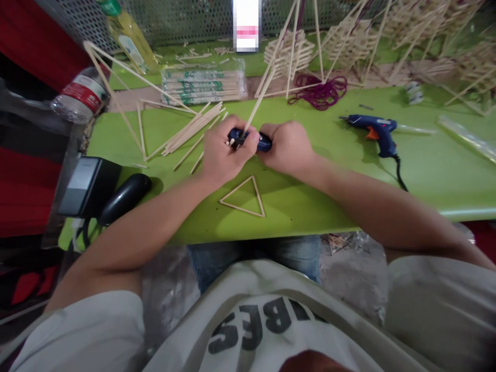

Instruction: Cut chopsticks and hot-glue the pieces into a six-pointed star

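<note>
Left hand (225, 155) grasps a slim pale-wood stick (253, 112), pointing to one o'clock, against a stubby blue-and-black tool (265, 143) clenched by the right hand (289, 147); presumably trimming, the next move calling for steady pressure.

Uneven light (edges stretched, blurry)

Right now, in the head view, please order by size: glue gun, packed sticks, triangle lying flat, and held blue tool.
1. Packed sticks
2. Glue gun
3. Flat triangle
Unranked: blue tool, partly covered, so unsure.
</note>
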A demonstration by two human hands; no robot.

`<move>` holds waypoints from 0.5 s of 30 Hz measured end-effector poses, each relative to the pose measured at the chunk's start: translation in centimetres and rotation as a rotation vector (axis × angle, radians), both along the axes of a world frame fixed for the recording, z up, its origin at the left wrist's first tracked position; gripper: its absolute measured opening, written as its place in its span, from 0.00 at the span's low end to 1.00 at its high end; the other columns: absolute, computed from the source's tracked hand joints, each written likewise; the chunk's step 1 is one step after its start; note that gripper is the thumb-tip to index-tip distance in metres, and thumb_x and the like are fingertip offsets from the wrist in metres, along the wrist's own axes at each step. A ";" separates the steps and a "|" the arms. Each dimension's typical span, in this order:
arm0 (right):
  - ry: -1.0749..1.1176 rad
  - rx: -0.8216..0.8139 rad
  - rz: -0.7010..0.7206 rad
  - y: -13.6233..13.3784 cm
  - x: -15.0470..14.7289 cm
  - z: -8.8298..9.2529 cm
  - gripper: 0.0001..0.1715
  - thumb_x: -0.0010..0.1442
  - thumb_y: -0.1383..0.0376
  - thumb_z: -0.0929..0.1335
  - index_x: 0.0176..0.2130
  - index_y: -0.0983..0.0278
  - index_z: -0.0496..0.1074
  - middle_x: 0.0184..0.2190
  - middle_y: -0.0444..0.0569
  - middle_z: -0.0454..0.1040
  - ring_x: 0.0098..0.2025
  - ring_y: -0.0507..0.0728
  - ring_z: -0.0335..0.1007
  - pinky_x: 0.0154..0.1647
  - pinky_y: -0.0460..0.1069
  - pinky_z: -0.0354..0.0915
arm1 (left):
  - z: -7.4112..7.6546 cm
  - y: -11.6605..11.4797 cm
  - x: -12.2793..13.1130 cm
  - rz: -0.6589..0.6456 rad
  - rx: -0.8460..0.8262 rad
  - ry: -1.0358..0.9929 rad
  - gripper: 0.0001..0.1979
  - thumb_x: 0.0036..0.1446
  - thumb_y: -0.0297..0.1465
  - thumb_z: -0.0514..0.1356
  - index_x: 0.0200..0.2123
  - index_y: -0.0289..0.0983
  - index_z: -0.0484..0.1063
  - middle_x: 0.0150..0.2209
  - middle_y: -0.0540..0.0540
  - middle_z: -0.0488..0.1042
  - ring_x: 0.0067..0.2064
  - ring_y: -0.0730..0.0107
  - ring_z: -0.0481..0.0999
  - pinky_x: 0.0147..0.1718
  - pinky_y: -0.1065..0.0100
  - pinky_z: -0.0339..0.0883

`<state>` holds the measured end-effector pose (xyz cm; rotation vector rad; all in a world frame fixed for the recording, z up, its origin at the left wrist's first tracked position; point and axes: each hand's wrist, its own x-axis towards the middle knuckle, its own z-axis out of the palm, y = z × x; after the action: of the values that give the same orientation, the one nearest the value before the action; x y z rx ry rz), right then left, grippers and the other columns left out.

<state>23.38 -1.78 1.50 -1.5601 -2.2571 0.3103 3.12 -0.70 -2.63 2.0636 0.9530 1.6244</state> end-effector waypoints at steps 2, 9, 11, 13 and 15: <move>-0.026 0.002 0.000 0.6 -0.2 0.0 0.09 0.73 0.56 0.74 0.42 0.58 0.82 0.33 0.53 0.81 0.37 0.65 0.76 0.41 0.58 0.62 | -0.1 0.6 0.1 -0.003 0.005 -0.037 0.29 0.81 0.64 0.67 0.42 0.46 0.83 0.34 0.48 0.85 0.33 0.63 0.80 0.36 0.55 0.72; -0.112 0.017 -0.110 0.6 -0.3 0.1 0.15 0.72 0.53 0.76 0.52 0.58 0.86 0.41 0.55 0.87 0.41 0.70 0.84 0.44 0.60 0.70 | 0.1 1.9 0.3 0.088 0.028 -0.012 0.35 0.79 0.70 0.64 0.39 0.46 0.81 0.33 0.49 0.83 0.33 0.64 0.79 0.36 0.58 0.72; -0.050 0.043 -0.107 -0.1 -0.2 -0.2 0.20 0.72 0.51 0.76 0.55 0.60 0.85 0.46 0.56 0.88 0.43 0.69 0.84 0.43 0.60 0.70 | 0.1 1.9 0.2 0.084 0.047 -0.026 0.33 0.79 0.69 0.65 0.39 0.45 0.81 0.32 0.50 0.82 0.31 0.65 0.78 0.36 0.59 0.71; 0.013 0.060 -0.089 -0.6 -0.2 -0.3 0.23 0.72 0.49 0.76 0.56 0.61 0.84 0.49 0.57 0.88 0.44 0.68 0.83 0.43 0.59 0.71 | 0.2 1.9 0.0 0.073 0.053 -0.048 0.30 0.79 0.65 0.68 0.39 0.45 0.82 0.31 0.50 0.81 0.30 0.66 0.76 0.34 0.59 0.70; 0.027 0.058 -0.082 -0.7 -0.3 -0.2 0.24 0.71 0.47 0.77 0.54 0.62 0.82 0.50 0.57 0.88 0.45 0.67 0.82 0.42 0.59 0.71 | 0.2 1.7 -0.1 0.070 0.046 -0.051 0.28 0.79 0.63 0.70 0.39 0.45 0.83 0.31 0.50 0.80 0.30 0.66 0.76 0.34 0.59 0.68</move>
<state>23.12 -2.46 1.31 -1.6038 -2.1560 0.2390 3.05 0.99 -2.41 2.0295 0.9894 1.7418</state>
